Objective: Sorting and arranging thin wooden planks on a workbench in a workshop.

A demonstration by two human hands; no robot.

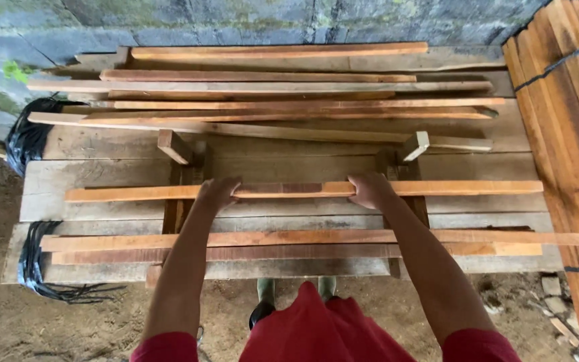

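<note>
I see both my arms stretched forward from the bottom of the frame toward its middle, bare below red sleeves. My left hand (217, 192) sits left of centre, my right hand (370, 190) right of centre, level with each other. Both are knuckles-up, fingers curled down and closed in a grip, wrists straight.

Soft, even daylight with no glare. Faint shadows lie under the wooden slat (303, 190) gripped by both hands. Focus is sharp around the grip; straight boards bow toward the frame edges from wide-angle distortion.
</note>
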